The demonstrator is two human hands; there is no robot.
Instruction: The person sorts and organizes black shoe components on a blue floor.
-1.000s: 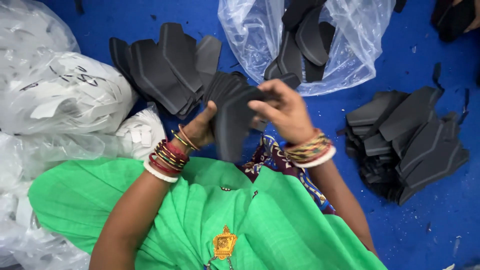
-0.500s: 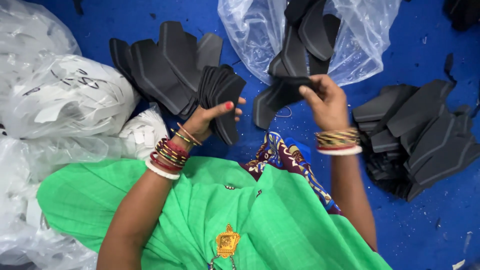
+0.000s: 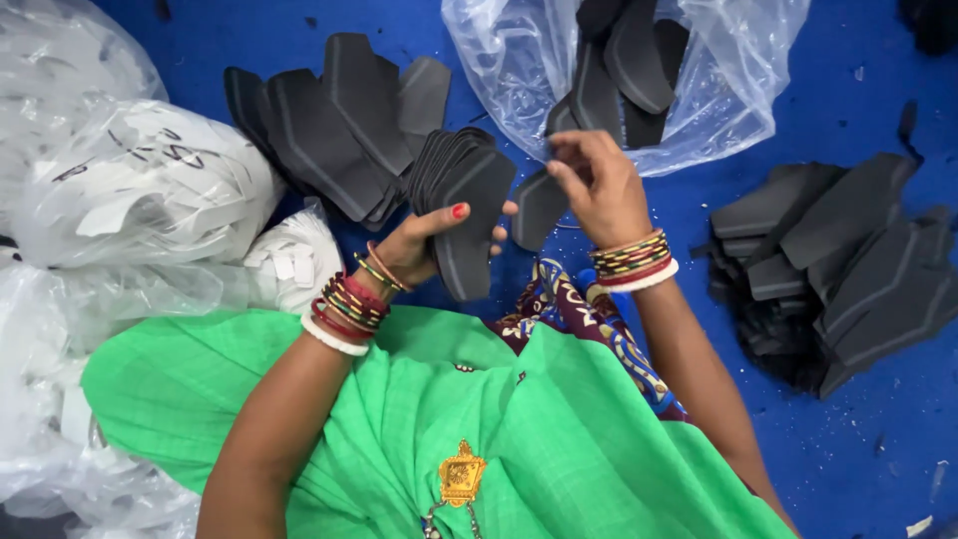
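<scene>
We see the left hand [image 3: 424,250] gripping a fanned stack of foam pieces [image 3: 461,200], just left of the right hand [image 3: 599,190], which pinches a single foam piece [image 3: 539,208]; beyond the right hand lies a plastic bag [image 3: 718,90] with more pieces in it; behind the stack a loose pile [image 3: 334,125] rests on the floor [image 3: 848,120]; to the right sits another heap [image 3: 838,269]; at the far left lie bags of cut shapes [image 3: 130,190].
</scene>
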